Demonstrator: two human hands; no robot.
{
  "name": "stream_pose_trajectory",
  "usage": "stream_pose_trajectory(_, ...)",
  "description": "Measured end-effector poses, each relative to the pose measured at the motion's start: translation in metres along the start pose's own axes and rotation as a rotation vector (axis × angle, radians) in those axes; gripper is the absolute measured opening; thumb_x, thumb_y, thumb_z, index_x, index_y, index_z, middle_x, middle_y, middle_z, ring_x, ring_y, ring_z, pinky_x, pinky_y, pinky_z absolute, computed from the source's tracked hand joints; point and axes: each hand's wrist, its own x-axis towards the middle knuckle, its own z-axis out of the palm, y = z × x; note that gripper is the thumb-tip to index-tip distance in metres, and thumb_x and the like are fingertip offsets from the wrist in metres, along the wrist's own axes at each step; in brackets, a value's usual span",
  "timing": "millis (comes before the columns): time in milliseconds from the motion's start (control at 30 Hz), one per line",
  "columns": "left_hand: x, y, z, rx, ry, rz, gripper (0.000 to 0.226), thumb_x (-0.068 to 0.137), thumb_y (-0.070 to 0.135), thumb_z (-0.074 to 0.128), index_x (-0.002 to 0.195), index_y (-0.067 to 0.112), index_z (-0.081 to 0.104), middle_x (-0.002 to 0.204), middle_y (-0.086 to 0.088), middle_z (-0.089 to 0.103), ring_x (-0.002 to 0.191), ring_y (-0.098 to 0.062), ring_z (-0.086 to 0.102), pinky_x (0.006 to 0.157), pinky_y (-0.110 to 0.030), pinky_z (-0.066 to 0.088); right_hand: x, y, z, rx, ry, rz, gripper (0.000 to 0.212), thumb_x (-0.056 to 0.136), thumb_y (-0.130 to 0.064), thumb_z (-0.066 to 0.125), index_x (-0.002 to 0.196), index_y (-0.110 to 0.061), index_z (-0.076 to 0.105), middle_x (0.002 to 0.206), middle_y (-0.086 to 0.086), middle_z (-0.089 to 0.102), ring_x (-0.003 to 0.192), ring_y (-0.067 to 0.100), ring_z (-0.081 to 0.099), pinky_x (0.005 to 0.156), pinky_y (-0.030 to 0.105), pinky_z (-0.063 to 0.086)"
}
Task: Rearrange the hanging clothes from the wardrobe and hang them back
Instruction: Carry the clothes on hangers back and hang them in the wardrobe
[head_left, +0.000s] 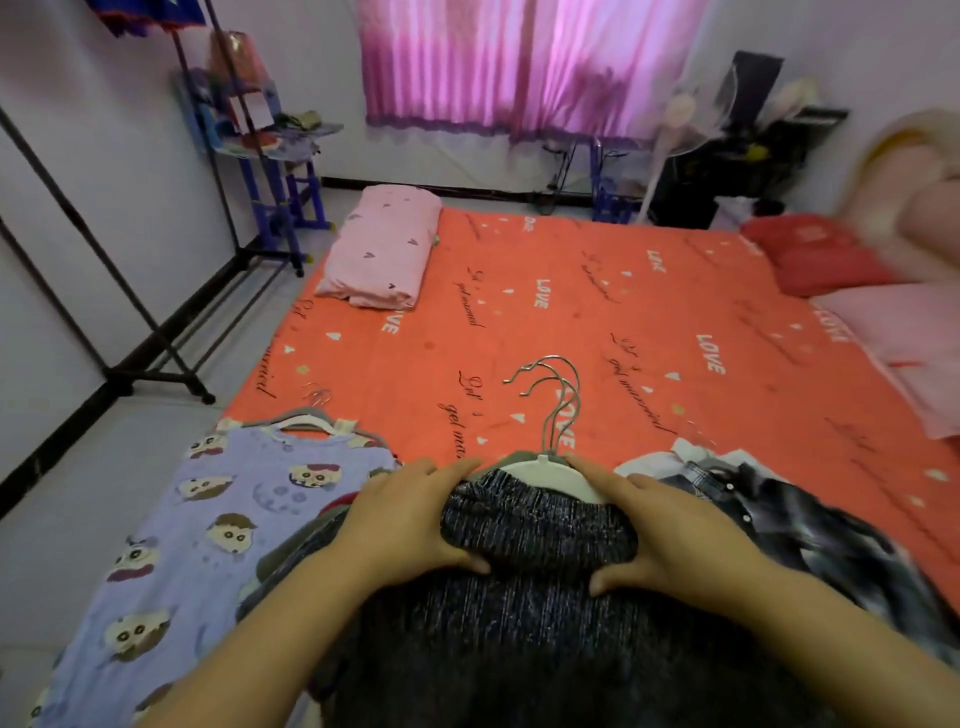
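Dark ribbed knit sweater (535, 597) on white plastic hanger (571, 480) was laid at near edge of orange printed bed sheet (571, 291) | rolled collar was clasped by left hand (410, 519) and right hand (670, 530), thumbs under | judged soft, stretchy, weighty; better lifted by the hanger than by the knit.

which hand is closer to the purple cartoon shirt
Left. The left hand grips the sweater by the collar end beside the purple shirt; the right hand grips the far end.
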Motion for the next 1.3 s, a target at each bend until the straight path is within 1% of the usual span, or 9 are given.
stream_pose_trajectory(133, 0.068, -0.017, 0.038, -0.026, -0.092, -0.026, 0.107, 0.051, 0.076, 0.068, 0.141, 0.043, 0.02, 0.128, 0.0, 0.05, 0.118, -0.022, 0.048, 0.095, -0.035, 0.041, 0.056, 0.049, 0.029, 0.057, -0.095, 0.019, 0.11, 0.053, -0.075, 0.067, 0.125, -0.072, -0.017, 0.124, -0.008, 0.051, 0.115, 0.017, 0.05, 0.082, 0.031, 0.042)
stream_pose_trajectory(367, 0.206, -0.059, 0.147, -0.013, -0.241, -0.141, 0.108, 0.054, 0.076, 0.066, 0.143, 0.039, 0.018, 0.123, -0.001, 0.052, 0.111, -0.021, 0.049, 0.089, -0.034, 0.041, 0.174, 0.168, 0.122, 0.158, -0.264, 0.045, 0.113, 0.059, -0.065, 0.073, 0.122, -0.073, -0.019, 0.133, -0.002, 0.047, 0.121, 0.018, 0.044, 0.09, 0.031, 0.043)
stream_pose_trajectory(533, 0.31, -0.098, 0.216, 0.029, -0.182, -0.216, 0.113, 0.057, 0.072, 0.068, 0.147, 0.032, 0.012, 0.138, -0.005, 0.041, 0.125, -0.024, 0.039, 0.101, -0.037, 0.032, 0.27, 0.239, 0.195, 0.071, -0.25, 0.102, 0.112, 0.064, -0.068, 0.068, 0.123, -0.068, -0.027, 0.125, 0.004, 0.05, 0.111, 0.026, 0.051, 0.088, 0.034, 0.044)
stream_pose_trajectory(633, 0.348, -0.114, 0.272, 0.1, -0.216, -0.276, 0.121, 0.059, 0.075, 0.063, 0.147, 0.031, -0.008, 0.155, -0.008, 0.01, 0.141, -0.028, 0.011, 0.112, -0.051, 0.011, 0.299, 0.267, 0.259, -0.094, -0.161, 0.227, 0.107, 0.066, -0.08, 0.051, 0.141, -0.048, -0.018, 0.144, 0.007, 0.032, 0.131, 0.028, 0.032, 0.105, 0.041, 0.03)
stream_pose_trajectory(767, 0.352, -0.124, 0.353, 0.117, -0.371, -0.284, 0.118, 0.057, 0.092, 0.035, 0.13, 0.037, -0.039, 0.148, -0.003, -0.035, 0.137, -0.029, -0.031, 0.107, -0.058, -0.016, 0.292, 0.274, 0.349, -0.112, -0.224, 0.255, 0.082, 0.07, -0.085, -0.002, 0.137, -0.045, -0.027, 0.159, 0.003, -0.004, 0.143, 0.035, -0.012, 0.113, 0.056, 0.0)
stream_pose_trajectory(867, 0.349, -0.134, 0.383, 0.113, -0.298, -0.281, 0.113, 0.042, 0.098, 0.008, 0.119, 0.04, -0.051, 0.13, 0.002, -0.055, 0.122, -0.026, -0.049, 0.097, -0.056, -0.031, 0.294, 0.28, 0.373, -0.116, -0.088, 0.262, 0.074, 0.083, -0.075, 0.008, 0.146, -0.038, 0.017, 0.152, 0.01, 0.029, 0.141, 0.039, 0.017, 0.109, 0.059, 0.014)
stream_pose_trajectory(933, 0.349, -0.137, 0.391, 0.121, -0.286, -0.269, 0.114, 0.038, 0.098, 0.001, 0.121, 0.039, -0.051, 0.126, 0.003, -0.06, 0.119, -0.026, -0.053, 0.092, -0.054, -0.038, 0.295, 0.284, 0.382, -0.127, -0.058, 0.238, 0.071, 0.086, -0.071, 0.015, 0.144, -0.033, 0.03, 0.148, 0.011, 0.037, 0.138, 0.04, 0.026, 0.11, 0.059, 0.016)
stream_pose_trajectory(1167, 0.355, -0.137, 0.393, 0.159, -0.385, -0.293, 0.117, 0.045, 0.097, 0.018, 0.114, 0.037, -0.055, 0.121, 0.0, -0.064, 0.116, -0.028, -0.055, 0.09, -0.056, -0.037, 0.3, 0.286, 0.384, -0.124, -0.166, 0.267, 0.073, 0.085, -0.073, 0.007, 0.146, -0.036, 0.022, 0.151, 0.012, 0.03, 0.139, 0.041, 0.024, 0.111, 0.057, 0.01)
stream_pose_trajectory(1300, 0.36, -0.122, 0.371, 0.209, -0.513, -0.333, 0.118, 0.058, 0.093, 0.032, 0.124, 0.033, -0.046, 0.133, -0.007, -0.05, 0.129, -0.036, -0.04, 0.102, -0.061, -0.021, 0.301, 0.285, 0.368, -0.135, -0.297, 0.274, 0.072, 0.075, -0.079, -0.006, 0.134, -0.046, -0.03, 0.157, 0.003, -0.016, 0.143, 0.034, -0.016, 0.112, 0.053, -0.01)
